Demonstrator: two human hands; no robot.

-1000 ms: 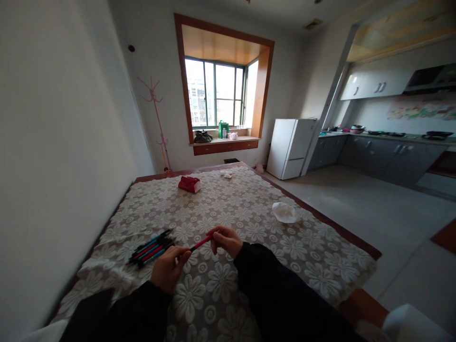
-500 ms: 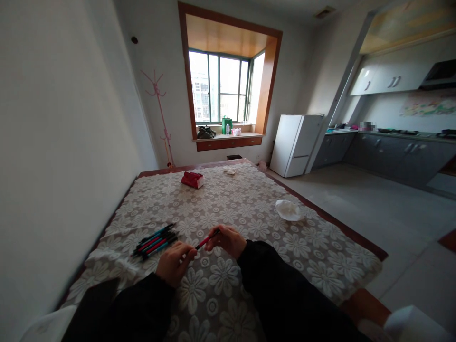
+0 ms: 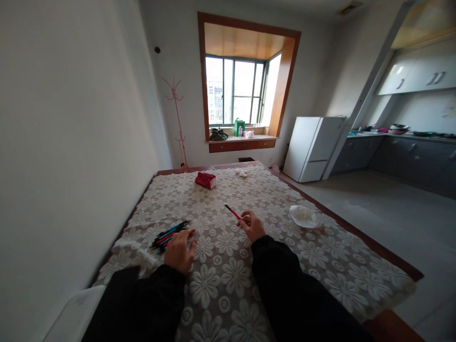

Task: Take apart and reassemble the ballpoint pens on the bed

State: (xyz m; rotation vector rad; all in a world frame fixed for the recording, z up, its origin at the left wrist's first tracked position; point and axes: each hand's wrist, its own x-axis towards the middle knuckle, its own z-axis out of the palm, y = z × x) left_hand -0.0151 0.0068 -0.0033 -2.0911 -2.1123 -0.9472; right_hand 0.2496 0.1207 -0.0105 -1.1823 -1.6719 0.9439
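Split apart since half a second back: then both hands on one red pen, now only the right. Left hand (image 3: 180,250) off the pen, down flat on the lace tablecloth (image 3: 228,289), fingers (image 3: 191,233) loosely spread, nothing in its grip, fingertips touching or just short of the near end of the pen bundle (image 3: 169,234); cannot tell which. Right hand (image 3: 252,225) shifted forward and to the right, grip closed in a pinch on the near end of the red pen (image 3: 232,211). Pen raised off the cloth, slanting up and away to the left, dark tip pointing toward the far end of the table (image 3: 342,221).

Bundle of dark, red and teal pens flat on the cloth, left of centre, just ahead of the left hand. Both sleeves black, forearms resting on the near part of the cloth.

Further out on the table: crumpled white tissue (image 3: 303,216) to the right of the right hand, well apart from it; red packet (image 3: 205,180) near the far edge; small pale scrap (image 3: 242,173) beyond that, too small to identify.

Beyond the table: pink coat stand (image 3: 176,118) against the far wall, bay window (image 3: 239,90) with a green container (image 3: 239,127) on its sill, white fridge (image 3: 315,148) to the right, grey kitchen cabinets (image 3: 402,159) past it.
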